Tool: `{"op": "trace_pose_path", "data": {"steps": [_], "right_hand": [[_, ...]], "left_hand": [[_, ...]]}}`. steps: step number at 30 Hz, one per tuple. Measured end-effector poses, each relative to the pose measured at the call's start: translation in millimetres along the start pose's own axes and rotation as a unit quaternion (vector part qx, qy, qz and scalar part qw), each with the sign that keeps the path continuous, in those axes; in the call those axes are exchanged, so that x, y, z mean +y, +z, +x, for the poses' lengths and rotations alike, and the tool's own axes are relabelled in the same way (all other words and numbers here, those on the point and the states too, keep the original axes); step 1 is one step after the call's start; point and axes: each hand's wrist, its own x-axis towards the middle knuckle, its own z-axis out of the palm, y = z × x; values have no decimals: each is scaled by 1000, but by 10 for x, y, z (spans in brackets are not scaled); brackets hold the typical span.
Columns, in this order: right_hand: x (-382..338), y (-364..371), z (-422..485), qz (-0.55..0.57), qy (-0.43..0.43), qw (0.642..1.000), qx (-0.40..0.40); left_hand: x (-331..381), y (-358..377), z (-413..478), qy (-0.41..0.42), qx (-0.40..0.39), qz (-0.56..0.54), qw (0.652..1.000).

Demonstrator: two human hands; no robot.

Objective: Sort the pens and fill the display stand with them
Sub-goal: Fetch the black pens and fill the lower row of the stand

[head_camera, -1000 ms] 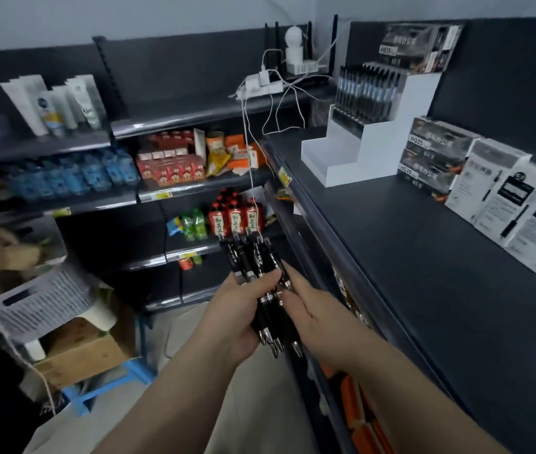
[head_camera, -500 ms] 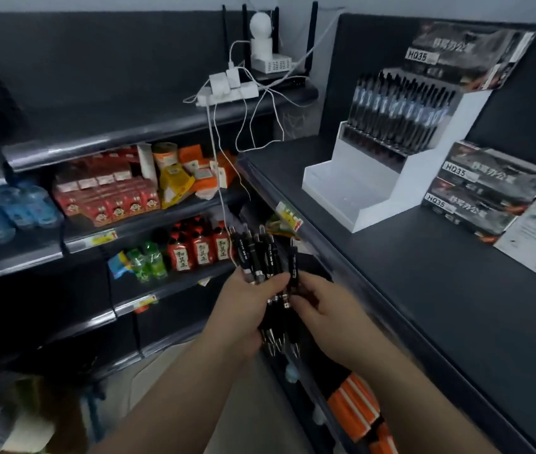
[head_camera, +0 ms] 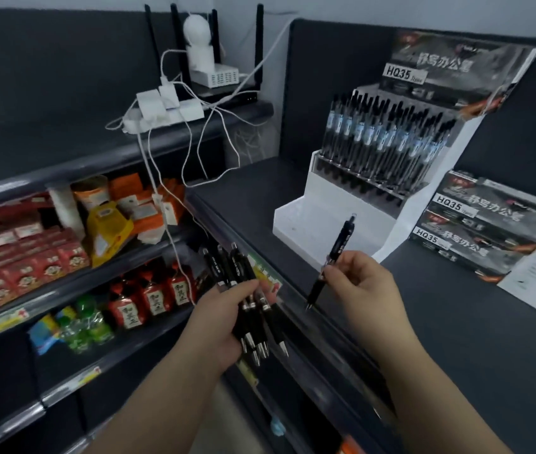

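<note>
White stepped display stand (head_camera: 325,221) on a dark grey shelf top (head_camera: 440,322), its upper tier filled with black pens (head_camera: 387,139) carrying pale blue bands; its header card (head_camera: 456,70) above is dark grey with white lettering and an orange streak. Right of the stand, grey-black boxes (head_camera: 486,224) with white "HQ35" labels; left of it, a white power strip (head_camera: 165,114), red cartons (head_camera: 24,267), a yellow pouch (head_camera: 106,231) and green bottles (head_camera: 86,322). In front of the stand, a single black pen (head_camera: 332,260) with a silver tip, and a bundle of black pens (head_camera: 250,303), likewise silver-tipped.
</note>
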Motion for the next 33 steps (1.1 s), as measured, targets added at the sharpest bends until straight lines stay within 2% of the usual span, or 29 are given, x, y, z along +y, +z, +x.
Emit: {"op": "trace_pose_path", "data": {"steps": [10, 16, 26, 33], "right_hand": [[-174, 126, 1001, -76, -68, 989, 104], [-211, 301, 1377, -128, -101, 973, 162], [-292, 702, 1706, -279, -51, 929, 237], [-208, 953, 1723, -305, 28, 917, 256]], "left_hand": [[486, 181, 792, -4, 8, 4, 1000], [689, 243, 1299, 11, -16, 19, 1000], [1077, 372, 2167, -74, -129, 100, 984], [1168, 420, 2457, -127, -203, 160, 958]]}}
